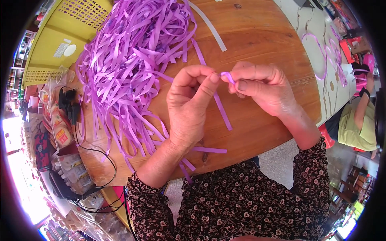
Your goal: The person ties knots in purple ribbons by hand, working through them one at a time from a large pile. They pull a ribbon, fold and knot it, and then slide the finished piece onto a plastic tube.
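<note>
Above the wooden table, a purple ribbon (228,77) spans the small gap between my hands, with a short looped or folded bit showing there. My left hand (188,102) pinches it between thumb and forefinger. On the other side, the thumb and curled forefinger of my right hand (263,85) close on the same ribbon. One strip hangs down behind them, its cut end (227,122) over the wood. A large heap of purple ribbons (124,60) lies left of my left hand, some ends trailing toward the table's near edge. My fingers hide whether the ribbon is knotted.
A yellow plastic basket (48,52) stands behind the heap. A translucent white strip (209,26) lies on the wooden table (265,36). Black cables (106,154) hang at the left edge. More purple ribbon (321,54) lies on a pale surface at right, near another person (358,120).
</note>
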Motion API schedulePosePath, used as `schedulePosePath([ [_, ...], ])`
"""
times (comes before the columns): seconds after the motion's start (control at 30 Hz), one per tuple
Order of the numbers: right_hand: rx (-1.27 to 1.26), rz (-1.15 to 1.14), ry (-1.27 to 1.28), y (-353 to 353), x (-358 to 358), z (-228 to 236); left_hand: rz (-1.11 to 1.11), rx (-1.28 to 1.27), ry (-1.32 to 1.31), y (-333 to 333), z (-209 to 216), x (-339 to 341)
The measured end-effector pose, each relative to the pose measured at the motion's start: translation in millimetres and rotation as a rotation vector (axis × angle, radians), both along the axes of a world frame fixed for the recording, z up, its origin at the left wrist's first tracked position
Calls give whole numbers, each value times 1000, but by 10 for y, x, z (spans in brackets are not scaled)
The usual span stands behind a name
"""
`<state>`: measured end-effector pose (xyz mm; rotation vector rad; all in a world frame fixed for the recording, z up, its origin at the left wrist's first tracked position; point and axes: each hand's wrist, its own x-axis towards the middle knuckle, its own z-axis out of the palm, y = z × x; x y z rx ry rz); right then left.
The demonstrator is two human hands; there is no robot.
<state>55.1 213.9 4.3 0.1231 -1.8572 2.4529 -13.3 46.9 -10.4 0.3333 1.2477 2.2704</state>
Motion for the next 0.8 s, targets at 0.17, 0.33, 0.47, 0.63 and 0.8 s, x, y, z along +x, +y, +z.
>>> schedulePosePath([
  [0.17, 261, -139, 183, -19, -46, -31, 25, -87, 283, 22, -44, 56],
  [0.33, 647, -251, 322, -33, -35, -29, 23, -108, 233, 40, -25, 82],
  [0.47, 971, -340, 496, -20, -46, -65, -32, -68, 17, 61, 14, 98],
  [0.63, 1067, -377, 511, -74, -14, -36, -10, -149, 94, 61, -26, 108],
  [0.8, 426, -152, -4, -58, -66, 29, -18, -85, 88, 24, -9, 117],
])
